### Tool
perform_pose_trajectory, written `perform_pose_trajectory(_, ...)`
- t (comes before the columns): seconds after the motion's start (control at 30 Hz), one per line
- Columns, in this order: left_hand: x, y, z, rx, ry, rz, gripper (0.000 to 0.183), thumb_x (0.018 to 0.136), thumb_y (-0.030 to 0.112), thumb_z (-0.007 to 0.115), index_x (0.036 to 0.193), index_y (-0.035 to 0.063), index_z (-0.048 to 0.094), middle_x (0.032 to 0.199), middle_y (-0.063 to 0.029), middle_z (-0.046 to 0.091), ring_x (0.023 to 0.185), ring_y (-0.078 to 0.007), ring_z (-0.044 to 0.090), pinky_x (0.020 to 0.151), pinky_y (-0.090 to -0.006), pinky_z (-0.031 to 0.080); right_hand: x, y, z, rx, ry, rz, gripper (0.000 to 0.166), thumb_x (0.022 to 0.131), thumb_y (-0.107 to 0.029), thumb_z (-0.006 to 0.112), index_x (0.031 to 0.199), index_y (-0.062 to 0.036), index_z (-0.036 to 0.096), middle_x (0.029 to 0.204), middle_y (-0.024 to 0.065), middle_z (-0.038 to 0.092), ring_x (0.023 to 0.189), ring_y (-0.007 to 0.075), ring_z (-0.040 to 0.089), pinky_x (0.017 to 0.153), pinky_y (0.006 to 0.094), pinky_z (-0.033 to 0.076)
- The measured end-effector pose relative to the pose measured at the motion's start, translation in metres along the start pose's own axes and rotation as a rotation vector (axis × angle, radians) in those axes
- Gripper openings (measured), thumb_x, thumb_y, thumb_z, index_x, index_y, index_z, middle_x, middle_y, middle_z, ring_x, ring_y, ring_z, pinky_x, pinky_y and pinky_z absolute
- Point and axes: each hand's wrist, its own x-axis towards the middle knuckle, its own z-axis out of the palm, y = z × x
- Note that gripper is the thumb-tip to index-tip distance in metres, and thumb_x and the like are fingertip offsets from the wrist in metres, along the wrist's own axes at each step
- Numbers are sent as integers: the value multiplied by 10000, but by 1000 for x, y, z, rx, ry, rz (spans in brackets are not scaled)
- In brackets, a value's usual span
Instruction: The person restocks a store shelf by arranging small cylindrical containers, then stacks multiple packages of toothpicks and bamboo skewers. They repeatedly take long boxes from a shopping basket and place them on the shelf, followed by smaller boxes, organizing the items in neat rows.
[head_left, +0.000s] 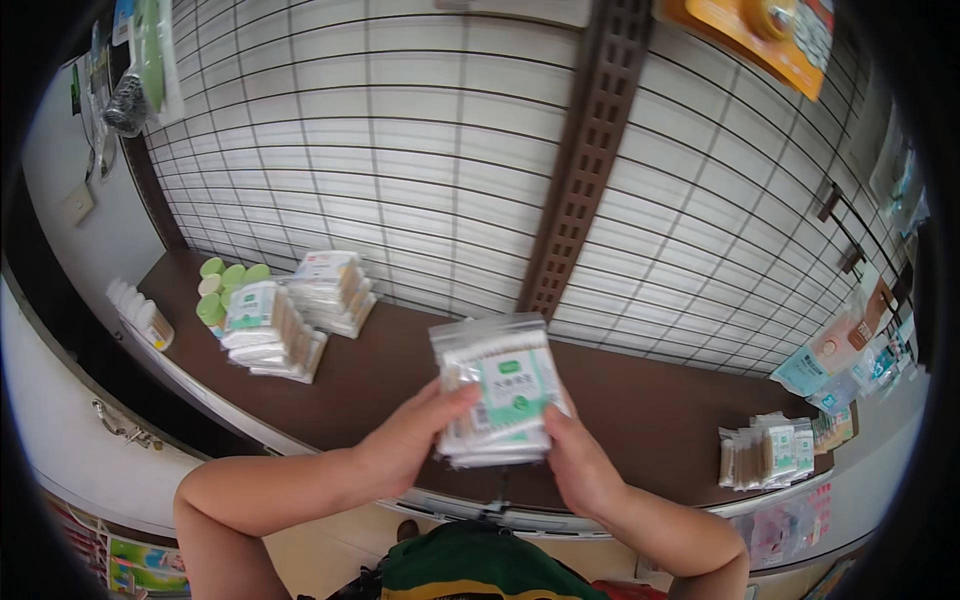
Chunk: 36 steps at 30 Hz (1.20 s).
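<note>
Between my two hands is a stack of clear plastic packs of cotton swabs (514, 379), held up over the brown shelf (637, 405). The top pack has a white and green label with writing. My left hand (420, 427) grips the stack from the left, its thumb lying on the top pack. On the other side my right hand (577, 457) holds the right edge, thumb near the lower corner. The fingers beneath the packs are hidden.
Stacked swab packs (266, 330) and another pile (334, 289) stand left, beside green-lidded tubs (225, 281) and swab bottles (142, 315). More packs (772, 450) stand at the right end. Behind rises a wire grid (412, 165) with a slotted upright (589, 165) and hanging goods (840, 345).
</note>
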Motion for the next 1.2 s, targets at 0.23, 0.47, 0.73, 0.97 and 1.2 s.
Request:
perform_pose_trajectory(0.23, -15, 37, -94, 41, 249, 68, 612, 905, 510, 495, 1323, 67, 437, 1289, -58, 513, 1210, -171, 431, 1050, -333, 259, 101, 42, 72, 69, -33, 127, 710, 971, -363, 395, 1473, -48, 5, 1443, 116, 267, 1323, 192, 259, 1095, 308, 176)
perform_pose_trajectory(0.47, -3, 42, -128, 35, 248, 79, 627, 908, 561, 441, 1360, 129, 403, 1351, -22, 466, 1256, -178, 383, 1068, -375, 214, 141, 61, 83, 37, 29, 60, 725, 952, -397, 413, 1473, -38, 59, 1444, 118, 281, 1328, 203, 263, 1097, 317, 175)
perform_pose_trajectory(0.73, 3, 34, -142, 41, 193, 145, 647, 919, 549, 409, 1399, 121, 337, 1403, -19, 401, 1287, -181, 338, 1072, -393, 197, 149, 61, 78, -9, 119, 32, 827, 919, -486, 462, 1463, -3, 68, 1438, 150, 297, 1332, 222, 267, 1096, 320, 174)
perform_pose_trajectory(0.97, -15, 6, -159, 1, 251, 158, 509, 932, 462, 450, 1305, 116, 430, 1332, -28, 464, 1264, -203, 374, 1051, -387, 252, 103, 29, 82, -194, 289, 26, 866, 892, -546, 481, 1450, 18, 135, 1443, 187, 287, 1323, 253, 287, 1081, 327, 218)
perform_pose_trajectory(1.2, -95, 3, -105, 243, 93, 258, 792, 834, 431, 554, 1440, 43, 225, 1448, -137, 318, 1330, -277, 313, 1074, -427, 240, -45, -15, 34, -502, 210, -245, 404, 917, -194, 559, 1266, -7, 478, 1181, 124, 565, 1077, 198, 544, 929, 320, 429)
